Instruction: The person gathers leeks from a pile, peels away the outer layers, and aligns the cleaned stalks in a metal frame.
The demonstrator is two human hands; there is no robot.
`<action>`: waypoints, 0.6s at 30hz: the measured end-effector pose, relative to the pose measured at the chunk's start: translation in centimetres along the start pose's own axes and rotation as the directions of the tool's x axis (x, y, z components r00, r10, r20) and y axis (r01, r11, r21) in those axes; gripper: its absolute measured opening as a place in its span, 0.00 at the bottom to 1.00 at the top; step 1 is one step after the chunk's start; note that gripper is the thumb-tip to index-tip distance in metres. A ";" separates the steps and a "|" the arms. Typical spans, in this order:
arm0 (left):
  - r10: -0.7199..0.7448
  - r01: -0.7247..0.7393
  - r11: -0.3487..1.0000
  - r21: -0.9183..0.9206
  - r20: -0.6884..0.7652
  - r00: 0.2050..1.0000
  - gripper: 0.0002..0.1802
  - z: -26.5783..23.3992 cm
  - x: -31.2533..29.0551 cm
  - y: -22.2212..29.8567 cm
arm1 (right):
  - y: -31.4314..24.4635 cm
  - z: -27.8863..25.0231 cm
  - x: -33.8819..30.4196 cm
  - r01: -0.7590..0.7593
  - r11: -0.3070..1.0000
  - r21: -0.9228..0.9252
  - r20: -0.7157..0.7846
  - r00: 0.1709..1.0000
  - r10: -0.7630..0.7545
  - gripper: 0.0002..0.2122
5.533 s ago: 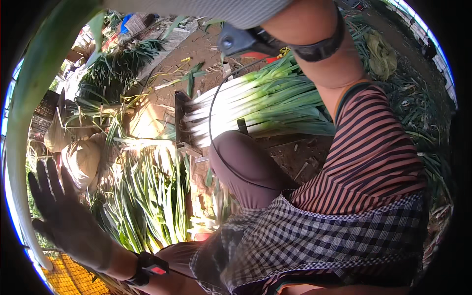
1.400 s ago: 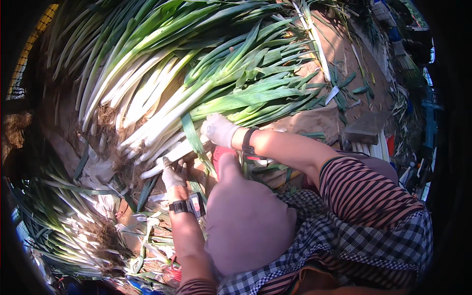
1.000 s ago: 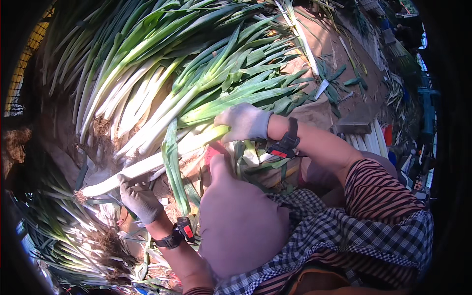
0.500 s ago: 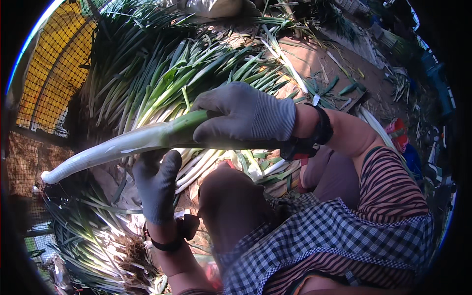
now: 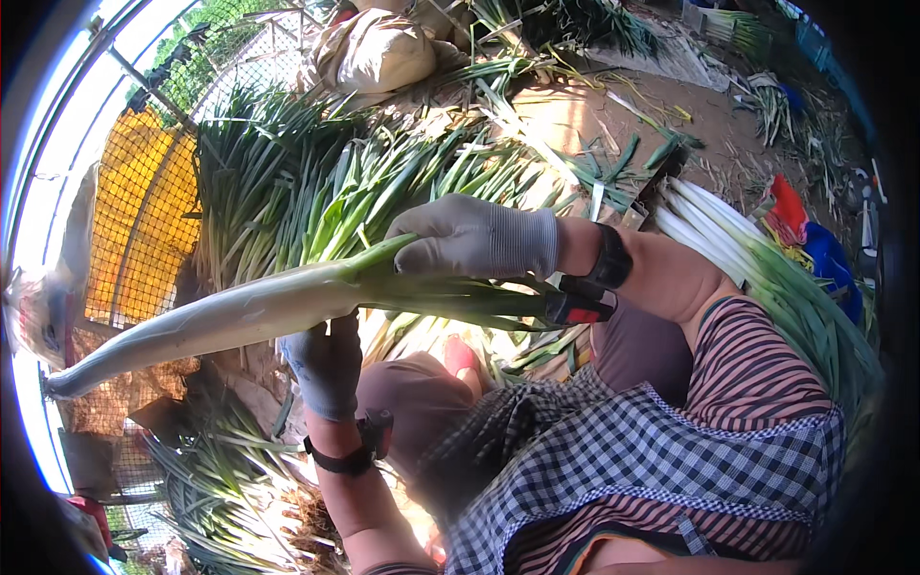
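Observation:
My right hand (image 5: 476,237), in a grey knit glove, is closed round the green leaf end of a large leek (image 5: 244,309). The leek lies slantwise across the view, its thick pale shaft reaching down to the left and its root end near the left rim. Green leaves trail from my right hand toward the wrist. Just under the shaft, my gloved left hand (image 5: 324,369) has its fingers curled up against the leek; their tips are partly hidden behind it. Both wrists wear dark bands with small devices.
A wide heap of leeks (image 5: 287,182) lies beyond my hands. Another pile with brown roots (image 5: 244,479) is at lower left. Cleaned white leeks (image 5: 709,225) lie at right, beside red and blue items. A pale sack (image 5: 383,57) sits at the back; netting (image 5: 144,211) borders the left.
The view has shifted, bringing the sack and the cleaned leeks at right more into sight. My left hand has closed in from below onto the leek; my right hand keeps hold of it.

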State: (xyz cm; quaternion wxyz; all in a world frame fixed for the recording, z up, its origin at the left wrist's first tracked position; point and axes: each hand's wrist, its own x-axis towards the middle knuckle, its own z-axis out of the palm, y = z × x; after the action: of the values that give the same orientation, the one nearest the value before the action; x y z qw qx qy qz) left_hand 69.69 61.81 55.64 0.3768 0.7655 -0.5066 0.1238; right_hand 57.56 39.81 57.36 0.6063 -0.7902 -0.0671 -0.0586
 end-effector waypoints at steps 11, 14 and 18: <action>-0.213 0.467 0.675 0.571 -0.455 0.865 0.15 -14.4 -11.2 -11.9 | 1.5 -1.0 -3.0 0.103 0.860 -0.500 -0.104 0.979 -0.177 0.16; -0.490 0.723 0.576 0.380 -0.547 0.678 0.16 -21.0 -22.1 -14.7 | 2.5 -1.0 -2.7 0.137 0.751 -0.645 -0.035 0.977 -0.209 0.15; -0.676 0.978 0.160 0.133 -0.707 0.207 0.15 -29.1 -37.8 -14.4 | 4.4 -1.3 -3.5 0.152 0.727 -0.670 0.040 0.985 -0.169 0.16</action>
State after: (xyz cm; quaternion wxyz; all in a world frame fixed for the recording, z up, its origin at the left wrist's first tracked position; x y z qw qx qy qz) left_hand 70.51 110.93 47.47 0.2434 0.9218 0.2098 0.2167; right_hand 54.92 37.32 52.95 0.2753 -0.9456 -0.1023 -0.1402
